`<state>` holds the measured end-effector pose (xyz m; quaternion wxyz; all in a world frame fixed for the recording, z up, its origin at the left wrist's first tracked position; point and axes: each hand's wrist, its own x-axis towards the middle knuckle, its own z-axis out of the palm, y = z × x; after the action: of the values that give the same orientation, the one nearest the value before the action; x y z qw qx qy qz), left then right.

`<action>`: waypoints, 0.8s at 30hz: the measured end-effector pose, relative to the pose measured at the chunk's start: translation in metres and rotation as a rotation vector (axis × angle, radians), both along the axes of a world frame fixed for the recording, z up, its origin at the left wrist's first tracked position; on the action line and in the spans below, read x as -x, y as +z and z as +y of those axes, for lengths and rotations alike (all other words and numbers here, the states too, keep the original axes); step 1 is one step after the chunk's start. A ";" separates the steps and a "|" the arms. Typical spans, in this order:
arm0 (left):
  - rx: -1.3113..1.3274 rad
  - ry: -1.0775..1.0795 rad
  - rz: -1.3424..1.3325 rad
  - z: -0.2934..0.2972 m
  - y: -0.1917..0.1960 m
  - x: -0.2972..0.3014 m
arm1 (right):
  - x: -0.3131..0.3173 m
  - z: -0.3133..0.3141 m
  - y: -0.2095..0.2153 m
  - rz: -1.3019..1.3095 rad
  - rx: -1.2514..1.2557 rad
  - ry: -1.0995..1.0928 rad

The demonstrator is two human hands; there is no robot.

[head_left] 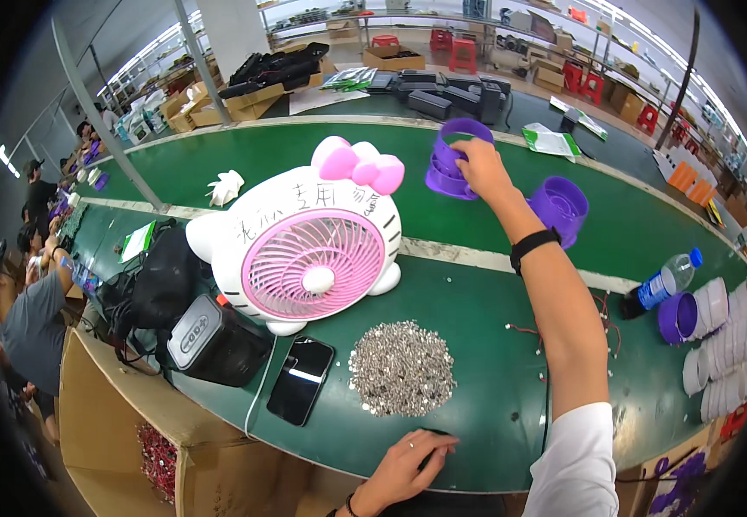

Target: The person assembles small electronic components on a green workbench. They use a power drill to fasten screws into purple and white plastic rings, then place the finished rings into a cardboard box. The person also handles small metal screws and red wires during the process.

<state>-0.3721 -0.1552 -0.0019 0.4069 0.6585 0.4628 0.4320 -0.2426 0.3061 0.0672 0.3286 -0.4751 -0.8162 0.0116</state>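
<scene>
My right hand (479, 165) reaches out over the green belt, its fingers closed on the rim of a purple round plastic housing (449, 184). A second purple housing (560, 205) sits on the belt to the right of my forearm. Close to the table's front edge, my left hand (408, 466) lies with its fingers loosely stretched to the right and holds nothing. Just beyond it is a round heap of small silvery metal parts (402, 369) on the green tabletop.
A white and pink cat-shaped fan (317, 241) stands left of centre. Near it are a phone (301, 381), a black box-shaped device (218, 342) and a cardboard box (119, 405). At right are a bottle (662, 283), stacked white housings (726, 345) and red wires (524, 328).
</scene>
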 end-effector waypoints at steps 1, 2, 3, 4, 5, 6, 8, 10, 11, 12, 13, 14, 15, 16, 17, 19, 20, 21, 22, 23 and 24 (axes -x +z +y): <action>0.003 0.005 -0.018 0.003 0.000 0.001 | -0.002 0.005 -0.007 -0.005 0.022 -0.005; 0.008 0.009 -0.036 0.003 0.000 0.001 | -0.006 0.009 -0.015 -0.010 0.046 -0.011; 0.014 0.009 -0.054 0.004 0.007 0.002 | -0.009 0.012 -0.021 -0.015 0.072 -0.021; 0.031 -0.001 0.003 0.001 0.017 0.003 | -0.013 0.016 -0.027 0.003 0.074 -0.025; 0.002 0.024 -0.029 0.002 0.019 0.002 | -0.013 0.016 -0.027 0.004 0.077 -0.017; -0.026 0.049 -0.061 0.003 0.019 0.001 | -0.015 0.016 -0.026 0.006 0.081 -0.010; -0.046 0.065 -0.091 0.005 0.020 -0.001 | -0.020 0.019 -0.027 0.039 0.057 0.016; -0.028 0.050 -0.088 0.006 0.021 0.000 | -0.026 0.024 -0.029 0.102 -0.001 0.057; -0.038 0.057 -0.089 0.006 0.021 0.000 | -0.022 0.021 -0.024 0.158 0.091 0.036; -0.048 0.064 -0.090 0.006 0.021 0.001 | -0.018 0.019 -0.019 0.214 0.182 0.015; -0.058 0.073 -0.090 0.006 0.021 0.001 | -0.013 0.016 -0.014 0.269 0.275 -0.005; -0.059 0.066 -0.087 0.007 0.021 0.001 | -0.017 0.019 -0.016 0.298 0.267 -0.001; -0.060 0.060 -0.084 0.008 0.021 0.001 | -0.021 0.021 -0.018 0.327 0.259 0.004; -0.061 0.054 -0.082 0.008 0.021 0.000 | -0.025 0.024 -0.020 0.355 0.251 0.009; -0.062 0.054 -0.080 0.008 0.022 0.001 | -0.026 0.024 -0.020 0.356 0.242 0.017; -0.064 0.051 -0.079 0.008 0.023 0.001 | -0.028 0.025 -0.021 0.357 0.225 0.030; -0.066 0.054 -0.078 0.008 0.023 0.002 | -0.025 0.023 -0.019 0.366 0.252 0.021; -0.067 0.056 -0.077 0.007 0.022 0.002 | -0.025 0.021 -0.016 0.375 0.280 0.011; -0.069 0.057 -0.076 0.007 0.022 0.002 | -0.025 0.019 -0.013 0.383 0.308 0.000; -0.066 0.060 -0.076 0.006 0.022 0.002 | -0.025 0.017 -0.011 0.364 0.321 0.002; -0.063 0.063 -0.075 0.006 0.023 0.002 | -0.025 0.016 -0.008 0.345 0.335 0.004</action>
<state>-0.3746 -0.1487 0.0209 0.3891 0.6394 0.4540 0.4833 -0.2176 0.3216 0.0597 0.3797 -0.5124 -0.7356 0.2284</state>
